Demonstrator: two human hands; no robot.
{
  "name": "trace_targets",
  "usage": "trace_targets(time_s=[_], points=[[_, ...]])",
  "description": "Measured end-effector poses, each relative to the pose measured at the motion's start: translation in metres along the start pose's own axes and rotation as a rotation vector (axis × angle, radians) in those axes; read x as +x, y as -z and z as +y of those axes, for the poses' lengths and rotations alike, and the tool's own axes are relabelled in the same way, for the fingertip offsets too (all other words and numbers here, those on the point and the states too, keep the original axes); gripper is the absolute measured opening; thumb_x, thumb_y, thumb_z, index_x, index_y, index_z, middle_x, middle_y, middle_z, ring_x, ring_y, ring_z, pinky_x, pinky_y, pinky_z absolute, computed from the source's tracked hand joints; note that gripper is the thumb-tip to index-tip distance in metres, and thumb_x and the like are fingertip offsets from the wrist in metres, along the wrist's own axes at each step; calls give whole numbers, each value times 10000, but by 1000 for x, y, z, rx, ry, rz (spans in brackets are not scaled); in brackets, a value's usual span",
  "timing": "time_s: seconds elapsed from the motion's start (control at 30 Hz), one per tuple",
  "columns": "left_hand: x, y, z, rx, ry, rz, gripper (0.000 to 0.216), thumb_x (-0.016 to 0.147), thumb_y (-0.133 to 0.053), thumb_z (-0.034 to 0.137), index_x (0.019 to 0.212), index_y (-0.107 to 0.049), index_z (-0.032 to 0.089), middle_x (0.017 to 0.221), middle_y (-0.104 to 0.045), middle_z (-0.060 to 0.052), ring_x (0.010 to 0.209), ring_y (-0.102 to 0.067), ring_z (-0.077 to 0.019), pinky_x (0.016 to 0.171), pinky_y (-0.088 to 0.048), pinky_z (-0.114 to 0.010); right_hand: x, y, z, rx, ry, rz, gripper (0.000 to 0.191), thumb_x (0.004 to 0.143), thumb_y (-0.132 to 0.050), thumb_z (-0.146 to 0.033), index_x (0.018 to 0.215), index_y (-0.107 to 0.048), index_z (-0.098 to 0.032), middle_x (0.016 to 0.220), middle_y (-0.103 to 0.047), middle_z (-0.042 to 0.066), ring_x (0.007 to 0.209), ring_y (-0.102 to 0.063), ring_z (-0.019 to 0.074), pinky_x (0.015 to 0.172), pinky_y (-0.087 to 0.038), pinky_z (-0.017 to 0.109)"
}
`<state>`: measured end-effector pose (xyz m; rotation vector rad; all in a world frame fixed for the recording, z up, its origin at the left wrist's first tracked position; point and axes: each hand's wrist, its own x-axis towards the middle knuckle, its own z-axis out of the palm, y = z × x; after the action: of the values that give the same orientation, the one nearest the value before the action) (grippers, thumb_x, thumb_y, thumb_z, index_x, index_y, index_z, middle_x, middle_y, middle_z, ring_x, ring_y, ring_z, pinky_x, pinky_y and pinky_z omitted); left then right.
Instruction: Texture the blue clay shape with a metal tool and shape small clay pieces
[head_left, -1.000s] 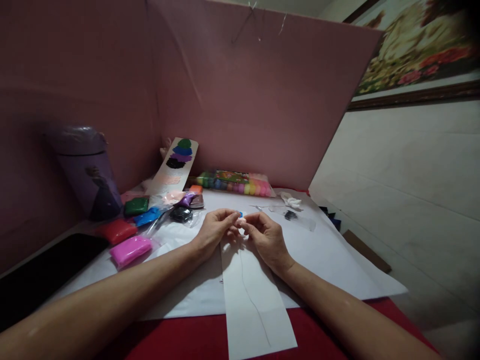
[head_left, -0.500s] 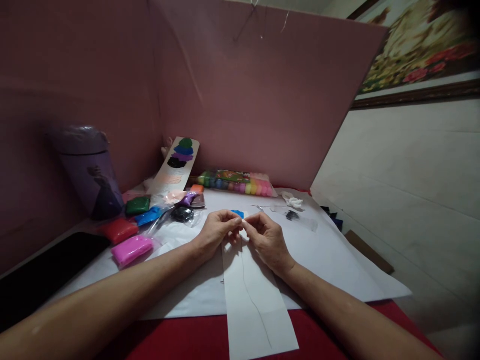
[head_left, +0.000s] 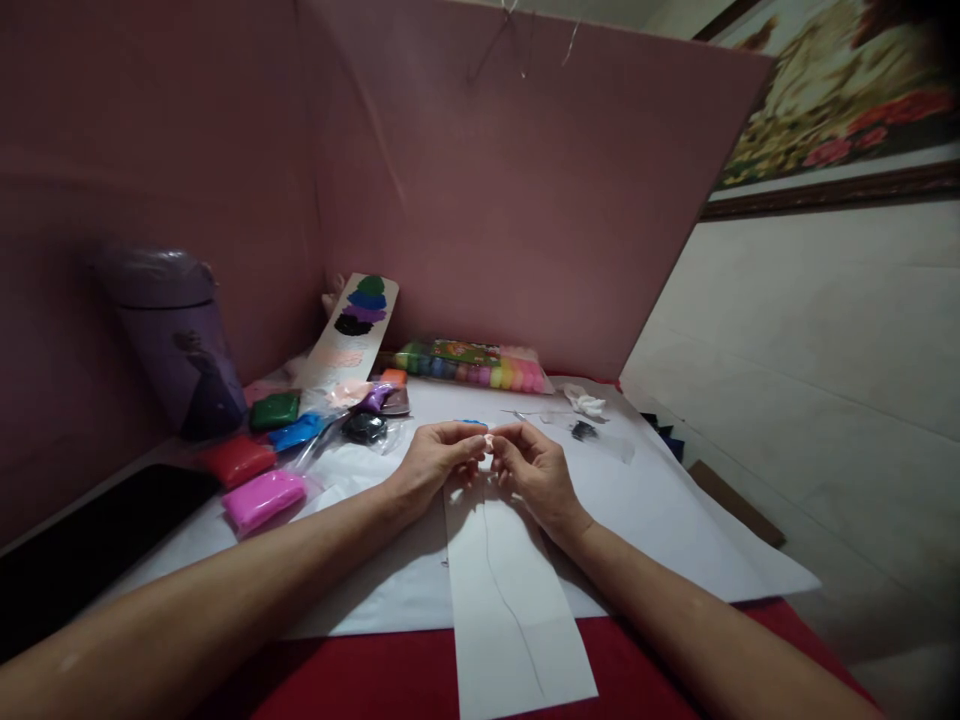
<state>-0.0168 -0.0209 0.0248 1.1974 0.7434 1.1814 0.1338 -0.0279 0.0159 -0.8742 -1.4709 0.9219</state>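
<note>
Between the fingertips of both hands is a small piece of pale pink clay [head_left: 489,442]. My left hand [head_left: 439,460] pinches it from the left, thumb against fingers. My right hand [head_left: 536,470] is closed on its other side. Both hands are above the far end of a white card strip [head_left: 517,610], which has a thin curved line running down it. A patch of blue clay [head_left: 471,423] shows just behind my left fingers, mostly hidden.
At left lie clay packets: pink [head_left: 264,500], red [head_left: 238,460], green [head_left: 274,410] and black [head_left: 365,429]. A purple tumbler [head_left: 180,350] stands behind them. A colour-smeared card [head_left: 330,350] leans at the back beside a bag of clay sticks [head_left: 472,367]. White clay [head_left: 585,401] sits right.
My fingertips have shifted slightly, and more of the pale pink clay shows between them. Less of the blue patch is visible behind the hands. The card has stayed put.
</note>
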Motion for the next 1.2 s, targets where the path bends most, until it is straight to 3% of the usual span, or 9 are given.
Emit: trace_targets(time_s=[0.2,0.5,0.7,0.9,1.07,1.2], points=[[-1,0,-2,28,6,2,302,663,-770,380,724,-658,107,544,-601,-6,442,-522,-78,434,-375,-176,-2,-1,1,-18,44,-31,244,739,-706,-366,886,-598,-204,742,-613,-5,637,-590,148,523,-479,246],[-1,-2,2,-3,15,-23,376,673,-744,464,699,-629,107,553,-602,-14,424,-532,-90,405,-389,-190,-3,-1,-2,-133,141,-31,159,822,-632,-349,814,-621,-190,748,-659,18,696,-622,162,677,-494,297],[-2,-3,3,-28,11,-4,270,623,-787,323,700,-648,105,558,-613,-9,459,-533,-88,457,-398,-198,-4,0,-2,-222,148,-8,170,827,-625,-351,797,-621,-184,720,-635,13,664,-590,152,642,-476,282],[0,-5,3,9,-10,75,190,573,-792,218,656,-658,112,498,-587,5,434,-491,-78,449,-358,-196,-2,1,0,-111,67,27,182,785,-663,-346,752,-592,-182,666,-588,-11,571,-548,122,533,-459,247],[2,-4,3,-47,-32,213,227,531,-808,213,674,-659,121,495,-586,12,436,-505,-86,460,-395,-205,3,0,-2,18,-12,115,237,731,-700,-376,765,-583,-173,596,-565,-34,470,-513,98,416,-431,215],[3,1,1,-5,-22,170,277,561,-811,299,722,-688,109,550,-635,-34,476,-551,-113,467,-408,-214,7,1,0,71,-94,131,340,685,-723,-446,818,-584,-166,603,-580,-31,414,-508,96,338,-414,213]])
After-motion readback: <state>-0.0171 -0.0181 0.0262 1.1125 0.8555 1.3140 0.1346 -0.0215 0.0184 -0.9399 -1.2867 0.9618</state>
